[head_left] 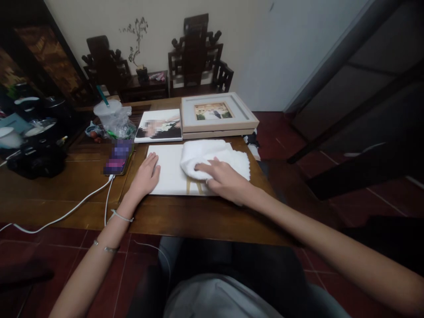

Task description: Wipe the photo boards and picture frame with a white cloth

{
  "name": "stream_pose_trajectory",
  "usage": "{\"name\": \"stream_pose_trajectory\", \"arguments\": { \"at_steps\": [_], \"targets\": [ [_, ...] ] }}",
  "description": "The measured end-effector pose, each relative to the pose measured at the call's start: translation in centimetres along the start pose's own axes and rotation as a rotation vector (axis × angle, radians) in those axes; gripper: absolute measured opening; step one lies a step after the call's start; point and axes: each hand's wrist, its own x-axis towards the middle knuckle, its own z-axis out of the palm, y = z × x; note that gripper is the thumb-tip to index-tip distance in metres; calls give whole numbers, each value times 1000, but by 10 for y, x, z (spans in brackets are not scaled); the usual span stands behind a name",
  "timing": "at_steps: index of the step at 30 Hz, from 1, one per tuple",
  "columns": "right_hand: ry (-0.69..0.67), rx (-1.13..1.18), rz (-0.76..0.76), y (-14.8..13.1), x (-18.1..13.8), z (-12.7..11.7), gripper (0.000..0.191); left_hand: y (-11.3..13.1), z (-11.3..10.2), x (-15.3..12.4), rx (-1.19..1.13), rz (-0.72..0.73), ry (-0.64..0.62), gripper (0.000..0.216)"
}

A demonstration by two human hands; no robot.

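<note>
Left hand (145,172) lies flat, fingers together and extended, on the left edge of a white panel (168,170); grips nothing. Right hand (228,181) is bent over a white cloth (217,152), index finger pressed into its folds, holding it against the panel's right part. Panel sits on the table (198,221) between and under both hands.

Crowding just beyond the hands: a small photo print (159,126) ahead of the left, and a thick framed picture (213,110) ahead of the right, the two side by side. Just left of the left hand, a phone (118,159) with a white cable (73,212) plugged into its near end, trailing away leftward. Past the phone, a cup (107,110) with a teal straw, a crumpled clear bag (122,127) against it. Well left of the left hand, a bulky black camera (36,159).

Materials: cloth thick and fluffy, bunched, scalloped along its right edge. Panel smooth, matte, rectangular, gold-toned marking at its near edge. Frame pale and wood-like, wide light border inside. Table brown polished wood. Far beyond both hands, dark carved chairs (195,48).
</note>
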Motion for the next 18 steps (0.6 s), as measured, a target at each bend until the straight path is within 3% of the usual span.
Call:
{"name": "stream_pose_trajectory", "arguments": {
  "at_steps": [6, 9, 12, 15, 18],
  "targets": [
    [-203, 94, -114, -36, -52, -36, 47, 2, 0, -1, 10, -2, -11, 48],
    [-291, 140, -132, -31, -55, -52, 47, 3, 0, -1, 2, -9, -13, 48],
    [-251, 137, -135, -5, -42, -49, 48, 3, -1, -1, -1, -12, -21, 47],
    [-106, 93, -102, 19, -15, -32, 48, 3, -2, -1, 11, -22, -31, 48],
    [1, 45, -31, 24, 19, -16, 51, 4, -3, -1, 16, -12, -35, 50]
  ]
}}
